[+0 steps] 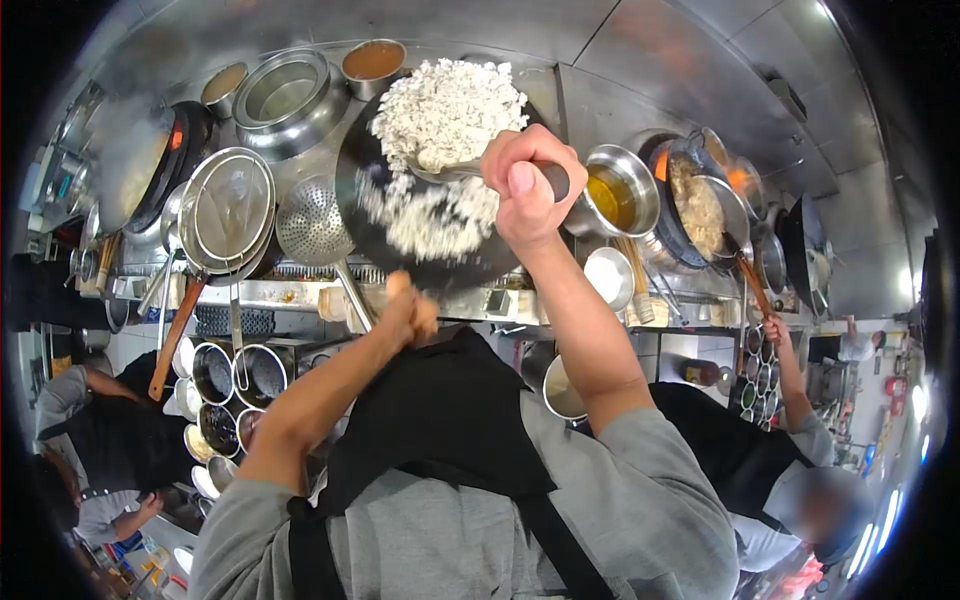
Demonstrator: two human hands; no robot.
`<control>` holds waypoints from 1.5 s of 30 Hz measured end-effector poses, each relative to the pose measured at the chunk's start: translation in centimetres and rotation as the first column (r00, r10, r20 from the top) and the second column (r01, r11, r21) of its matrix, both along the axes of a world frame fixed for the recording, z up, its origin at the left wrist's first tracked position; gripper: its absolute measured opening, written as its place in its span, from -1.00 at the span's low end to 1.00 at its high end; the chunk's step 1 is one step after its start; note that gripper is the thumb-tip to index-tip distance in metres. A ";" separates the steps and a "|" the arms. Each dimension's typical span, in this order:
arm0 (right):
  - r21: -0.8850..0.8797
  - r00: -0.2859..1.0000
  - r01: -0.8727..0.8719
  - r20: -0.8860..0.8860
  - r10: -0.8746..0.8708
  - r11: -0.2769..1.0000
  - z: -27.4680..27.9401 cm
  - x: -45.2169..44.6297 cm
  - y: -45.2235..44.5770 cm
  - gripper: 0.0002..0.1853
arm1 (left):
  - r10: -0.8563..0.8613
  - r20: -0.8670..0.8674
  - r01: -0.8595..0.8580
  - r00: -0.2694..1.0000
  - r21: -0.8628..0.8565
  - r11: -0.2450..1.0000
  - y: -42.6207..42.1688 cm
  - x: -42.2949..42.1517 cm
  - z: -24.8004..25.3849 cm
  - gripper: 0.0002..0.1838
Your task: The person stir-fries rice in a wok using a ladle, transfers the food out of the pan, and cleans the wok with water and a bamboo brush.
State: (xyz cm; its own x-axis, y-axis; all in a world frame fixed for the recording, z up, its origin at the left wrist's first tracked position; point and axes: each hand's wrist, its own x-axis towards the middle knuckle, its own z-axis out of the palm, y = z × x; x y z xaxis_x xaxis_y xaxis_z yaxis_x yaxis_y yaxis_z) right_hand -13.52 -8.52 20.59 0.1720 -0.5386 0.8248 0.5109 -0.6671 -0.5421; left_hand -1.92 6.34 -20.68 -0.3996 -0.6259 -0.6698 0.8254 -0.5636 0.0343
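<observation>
My right hand [530, 185] is closed around the handle of a metal ladle [452, 172], whose dark end shows past my fist. The ladle's head is among white rice [450, 105] in a large black wok [357, 150]. Lower in the wok, more rice is smeared by motion. My left hand [408, 312] is closed at the wok's near edge, apparently on its handle; the fingers are blurred and the grip is partly hidden.
Left of the wok are a perforated skimmer [315, 222], a mesh strainer [232, 210] and a steel pot [283, 92]. A bowl of yellow oil [612, 200] stands to the right. Co-workers stand on both sides; the right one holds a wooden handle [755, 282] over another wok.
</observation>
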 end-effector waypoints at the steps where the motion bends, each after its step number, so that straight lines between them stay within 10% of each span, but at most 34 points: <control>1: -0.011 1.000 -0.006 0.017 0.006 1.000 -0.6 0.0 -1.1 -0.53 | -0.004 -0.001 0.004 1.000 -0.003 1.000 2.9 -2.2 7.1 -0.85; 3: 0.308 0.997 -0.013 -0.067 0.036 0.951 0.4 -1.4 -4.9 -0.61 | 0.180 0.478 -0.264 0.860 0.113 0.958 1.0 -4.3 24.0 -0.79; 5: 0.501 0.990 -0.127 0.005 0.144 0.856 3.2 -1.9 -7.0 -0.61 | 0.117 0.288 -0.152 0.951 0.101 0.983 -2.7 -2.0 29.7 -0.65; 7: 0.392 0.981 -0.161 -0.035 0.190 0.906 5.1 0.1 -5.4 -0.63 | 0.145 0.323 -0.117 0.935 -0.103 0.988 -6.5 0.3 28.0 -0.72; 8: 0.176 0.989 0.083 -0.138 -0.059 0.981 3.5 2.2 -6.0 -0.68 | 0.121 0.430 -0.060 0.895 -0.152 0.987 -6.7 1.1 22.8 -0.75; 10: 0.280 0.993 -0.031 -0.099 0.061 0.960 3.3 4.0 -7.6 -0.70 | 0.062 0.544 0.026 0.837 -0.153 0.988 -6.4 1.5 14.8 -0.84; 13: 0.178 0.986 -0.010 -0.164 0.040 0.984 7.5 2.6 -9.1 -0.63 | 0.069 0.344 -0.056 0.936 -0.046 0.997 -5.3 1.1 7.8 -0.84; 14: 0.321 0.965 -0.237 -0.028 0.259 0.917 8.7 1.4 -8.7 -0.62 | 0.139 0.376 -0.163 0.916 0.032 0.986 -4.5 0.2 9.3 -0.85; 20: 0.439 0.999 0.047 -0.008 -0.049 0.897 10.1 -3.8 -5.5 -0.54 | 0.357 0.390 -0.280 0.849 -0.241 0.929 -9.4 -0.1 15.4 -0.76; 25: 0.186 1.000 -0.026 -0.008 0.028 0.982 23.4 -9.9 -1.8 -0.67 | 0.194 0.392 -0.117 0.899 -0.213 0.970 -12.8 1.2 14.3 -0.79; 27: -0.262 0.962 -0.143 -0.264 0.072 0.954 26.1 -12.1 -1.4 -0.45 | 0.265 0.523 -0.216 0.810 -0.153 0.964 -13.3 0.8 14.4 -0.83; 28: -0.091 0.742 -0.670 -0.065 0.667 0.737 24.4 -15.8 -5.2 -0.70 | 0.293 0.488 -0.237 0.822 -0.175 0.956 -13.2 0.7 14.1 -0.82; 30: 0.069 0.985 -0.171 0.007 0.171 0.983 16.1 -11.2 -3.0 -0.72 | 0.251 0.499 -0.234 0.829 -0.096 0.967 -13.3 0.6 15.4 -0.80; 31: 0.443 0.856 0.344 0.215 -0.471 0.828 9.5 -7.5 -5.7 -0.63 | 0.212 0.502 -0.233 0.838 -0.021 0.972 -13.5 0.6 16.1 -0.77; 33: 0.235 0.987 0.038 0.140 -0.072 0.971 -4.1 -1.4 -8.3 -0.62 | 0.204 0.469 -0.191 0.859 -0.076 0.979 -13.3 0.7 16.5 -0.73; 37: 0.497 0.984 0.004 0.154 -0.093 0.868 4.0 -0.8 -11.4 -0.64 | 0.087 0.405 -0.120 0.910 0.056 0.991 -13.7 1.7 16.9 -0.71; 40: 0.252 0.992 -0.068 0.122 0.039 0.965 11.6 -2.6 -6.4 -0.59 | 0.203 0.444 -0.227 0.873 0.001 0.974 -13.9 1.1 16.3 -0.73; 43: 0.135 0.956 -0.220 0.228 0.186 0.966 6.4 -1.0 -6.1 -0.71 | 0.249 0.473 -0.272 0.845 -0.021 0.962 -13.8 0.8 16.3 -0.77; 44: 0.277 0.971 0.116 0.170 -0.168 0.954 0.8 0.7 -8.0 -0.64 | 0.227 0.505 -0.259 0.833 -0.006 0.966 -13.6 0.7 16.6 -0.78; 45: -0.031 0.990 0.112 -0.080 -0.114 0.993 -1.7 2.2 -8.4 -0.65 | 0.206 0.537 -0.249 0.818 0.008 0.968 -13.7 0.7 16.9 -0.79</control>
State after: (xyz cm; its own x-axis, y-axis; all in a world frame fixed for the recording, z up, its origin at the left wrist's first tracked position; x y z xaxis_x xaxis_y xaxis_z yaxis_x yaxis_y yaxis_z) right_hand -11.36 -16.94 18.92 0.1783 -0.5368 0.8246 0.3861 -0.7327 -0.5605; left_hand -1.19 -7.35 -3.79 0.1762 -0.5948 -0.7843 0.7977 -0.3805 0.4678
